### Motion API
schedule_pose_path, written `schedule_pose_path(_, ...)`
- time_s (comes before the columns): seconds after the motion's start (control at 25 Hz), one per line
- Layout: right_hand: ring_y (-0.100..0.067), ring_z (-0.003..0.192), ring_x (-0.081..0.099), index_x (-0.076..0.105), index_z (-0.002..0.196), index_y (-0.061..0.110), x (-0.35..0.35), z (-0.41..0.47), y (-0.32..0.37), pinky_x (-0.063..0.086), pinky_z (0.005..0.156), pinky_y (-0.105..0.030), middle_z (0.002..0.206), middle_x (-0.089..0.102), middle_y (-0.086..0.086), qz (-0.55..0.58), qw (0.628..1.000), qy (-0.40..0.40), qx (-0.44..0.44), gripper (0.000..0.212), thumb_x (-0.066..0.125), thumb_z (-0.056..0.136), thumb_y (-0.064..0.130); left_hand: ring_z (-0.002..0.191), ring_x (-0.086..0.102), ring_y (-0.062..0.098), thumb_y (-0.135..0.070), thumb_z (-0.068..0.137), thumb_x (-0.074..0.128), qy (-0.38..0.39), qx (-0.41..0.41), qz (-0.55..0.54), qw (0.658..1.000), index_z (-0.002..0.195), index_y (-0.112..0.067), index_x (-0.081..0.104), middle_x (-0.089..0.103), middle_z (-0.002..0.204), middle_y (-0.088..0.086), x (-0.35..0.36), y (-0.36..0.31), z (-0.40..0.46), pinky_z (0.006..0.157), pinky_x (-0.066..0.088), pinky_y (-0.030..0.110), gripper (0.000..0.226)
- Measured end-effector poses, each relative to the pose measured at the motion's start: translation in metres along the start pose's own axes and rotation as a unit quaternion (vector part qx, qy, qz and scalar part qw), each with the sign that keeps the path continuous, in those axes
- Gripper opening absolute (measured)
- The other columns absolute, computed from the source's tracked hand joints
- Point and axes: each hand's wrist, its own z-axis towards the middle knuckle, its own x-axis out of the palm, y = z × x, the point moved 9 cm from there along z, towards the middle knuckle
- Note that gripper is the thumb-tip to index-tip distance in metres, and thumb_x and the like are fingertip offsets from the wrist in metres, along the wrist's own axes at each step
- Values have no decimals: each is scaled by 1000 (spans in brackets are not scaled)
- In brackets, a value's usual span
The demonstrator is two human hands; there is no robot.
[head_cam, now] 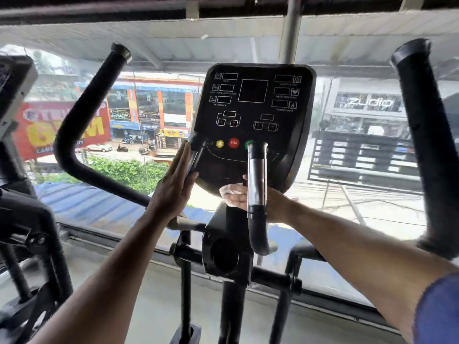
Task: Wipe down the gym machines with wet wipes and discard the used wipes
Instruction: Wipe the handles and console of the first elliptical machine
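- Head view: console point(252, 120) of the elliptical sits dead centre, its red stop button point(233, 143) low on the panel.
- My left hand point(175, 187), at 9 o'clock of the console, lies flat, fingers straight and together, against the left inner grip point(196, 157).
- My right hand point(238, 196) reaches behind the chrome grip point(257, 180) at 6 o'clock; its fingers are partly hidden, so I cannot tell their state.
- No wipe is visible to me.
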Motion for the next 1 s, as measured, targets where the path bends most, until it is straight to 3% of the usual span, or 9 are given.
schedule_pose_path(0.04,-16,125,60,60,132,11,-2,-7,4,41,111,-43,133,63,-4,-113,991,-22,-67,29,46,106,12,157,14,4,-31,107,40,4,-2,-5,1000,166,-11,16,14,174,0,1,0,-1,110,37,30,66)
schedule_pose_path(0.12,-23,138,49,56,135,16,15,-36,-8,34,117,-55,140,57,-4,-343,935,52,-77,41,29,105,12,157,16,9,-30,108,41,2,-6,3,1000,165,-10,16,17,173,4,2,3,-2,110,38,33,66)
schedule_pose_path(0.16,-29,143,43,57,136,15,9,-50,-18,29,118,-61,144,56,-8,-434,896,23,-89,45,30,100,13,157,17,8,-31,108,41,-2,-8,-1,1000,165,-10,16,18,173,5,1,4,-2,109,39,34,66)
schedule_pose_path(0.32,-27,157,16,14,162,9,-9,-90,-37,20,123,-56,170,12,-12,-411,906,-104,-8,73,42,96,17,157,20,14,-38,109,36,13,4,3,1000,165,-9,15,19,172,8,2,3,-2,112,42,41,67)
schedule_pose_path(0.44,-23,158,4,6,163,9,-20,-92,-41,15,125,-52,171,0,-9,-371,911,-169,68,84,50,92,17,155,22,13,-36,108,38,14,-13,3,1000,166,-13,15,19,172,6,1,2,-1,104,48,46,66)
schedule_pose_path(0.52,-24,158,-1,3,163,6,-26,-93,-49,14,126,-51,171,-4,-10,-288,920,-227,135,92,52,85,-1,152,22,6,-30,108,42,13,-21,3,1000,166,-15,15,18,172,4,0,0,-2,100,49,48,65)
schedule_pose_path(0.64,-33,157,7,14,160,-2,-1,-97,-50,22,124,-54,170,6,-18,-322,918,-225,57,87,47,80,-17,153,15,-3,-26,110,44,12,-23,2,1000,166,-14,16,18,172,3,-1,-3,-1,105,43,42,64)
schedule_pose_path(0.88,-34,156,17,14,159,1,29,-87,-41,32,118,-57,169,7,-17,-426,895,-116,-63,74,51,95,-3,147,4,-20,-30,107,42,14,-16,6,1000,165,-11,16,18,172,5,-2,-5,-2,106,36,38,66)
schedule_pose_path(1.0,-32,153,26,45,147,4,28,-75,-32,29,119,-58,163,32,-17,-430,895,-102,-57,55,54,93,9,150,7,-16,-31,107,41,12,-16,-1,1000,166,-11,16,18,172,5,-2,-3,-2,110,34,32,67)
